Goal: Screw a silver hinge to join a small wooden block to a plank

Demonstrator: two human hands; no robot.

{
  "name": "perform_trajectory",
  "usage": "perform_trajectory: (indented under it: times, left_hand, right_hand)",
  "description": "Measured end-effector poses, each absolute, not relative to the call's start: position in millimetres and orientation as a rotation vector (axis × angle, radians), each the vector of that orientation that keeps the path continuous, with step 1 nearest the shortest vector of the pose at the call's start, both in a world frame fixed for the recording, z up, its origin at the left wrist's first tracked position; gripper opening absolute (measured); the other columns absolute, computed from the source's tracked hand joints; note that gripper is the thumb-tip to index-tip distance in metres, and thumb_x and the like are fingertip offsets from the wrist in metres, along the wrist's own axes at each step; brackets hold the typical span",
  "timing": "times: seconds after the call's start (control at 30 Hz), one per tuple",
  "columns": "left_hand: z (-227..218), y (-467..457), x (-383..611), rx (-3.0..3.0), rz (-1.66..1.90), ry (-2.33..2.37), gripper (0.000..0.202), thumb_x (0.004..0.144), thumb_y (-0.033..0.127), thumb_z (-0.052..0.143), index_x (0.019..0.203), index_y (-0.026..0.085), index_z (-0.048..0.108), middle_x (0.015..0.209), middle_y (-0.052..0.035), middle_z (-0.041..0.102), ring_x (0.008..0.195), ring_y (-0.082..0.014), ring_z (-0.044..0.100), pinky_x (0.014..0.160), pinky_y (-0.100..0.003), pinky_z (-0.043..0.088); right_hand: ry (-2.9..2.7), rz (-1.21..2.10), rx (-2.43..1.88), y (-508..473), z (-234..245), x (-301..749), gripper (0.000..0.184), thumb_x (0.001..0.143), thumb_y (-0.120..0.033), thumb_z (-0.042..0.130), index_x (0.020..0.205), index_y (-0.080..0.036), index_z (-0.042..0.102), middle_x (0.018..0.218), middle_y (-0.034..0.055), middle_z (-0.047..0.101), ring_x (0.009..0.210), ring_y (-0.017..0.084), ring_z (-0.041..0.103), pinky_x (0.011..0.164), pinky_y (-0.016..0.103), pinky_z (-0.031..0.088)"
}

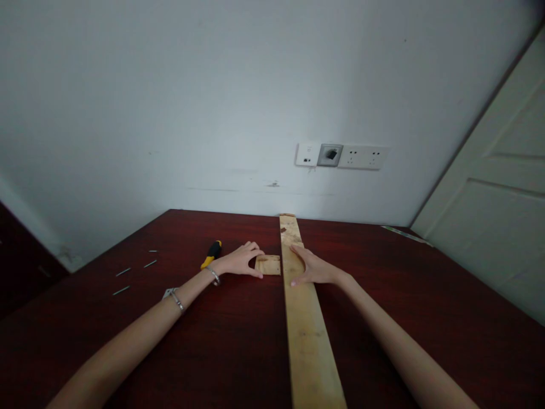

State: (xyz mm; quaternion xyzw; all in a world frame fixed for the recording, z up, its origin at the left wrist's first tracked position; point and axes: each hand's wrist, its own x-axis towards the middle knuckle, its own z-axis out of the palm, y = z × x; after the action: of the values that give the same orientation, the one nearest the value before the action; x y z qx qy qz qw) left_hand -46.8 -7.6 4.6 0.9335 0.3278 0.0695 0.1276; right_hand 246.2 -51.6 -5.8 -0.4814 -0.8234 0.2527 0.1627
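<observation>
A long pale wooden plank (pixel 309 335) lies lengthwise on the dark red table, reaching to the wall. On its left side sits a small wooden block (pixel 269 265), its right end close against or touching the plank's edge. My left hand (pixel 240 261) grips the block's left end, thumb on the near side and fingers on the far side. My right hand (pixel 317 268) holds the plank from the right, with thumb and fingers curved over its top face. Behind my left wrist lies a yellow and black screwdriver handle (pixel 212 254); the rest of it is hidden.
Several screws or nails (pixel 123 272) lie spread on the table's left. A small metal piece (pixel 169 292) shows partly behind my left forearm. A thin flat strip (pixel 406 234) lies at the back right. Wall sockets (pixel 361 157) sit above the table, and a pale door (pixel 498 187) stands right.
</observation>
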Motion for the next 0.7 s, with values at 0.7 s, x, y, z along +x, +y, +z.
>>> perform_trajectory:
  times: [0.7]
  left_hand:
    - [4.6, -5.3, -50.2, 2.679, 0.166, 0.988, 0.098, 0.065, 0.066, 0.069, 0.143, 0.019, 0.031, 0.133, -0.0168, 0.044, 0.127, -0.0347, 0.037, 0.103, -0.046, 0.033]
  right_hand:
    - [-2.359, 0.694, -1.347, -52.8, -5.1, 246.0, 0.123, 0.055, -0.066, 0.076, 0.15, -0.008, 0.022, 0.153, 0.024, 0.026, 0.141, 0.037, 0.027, 0.116, 0.051, 0.021]
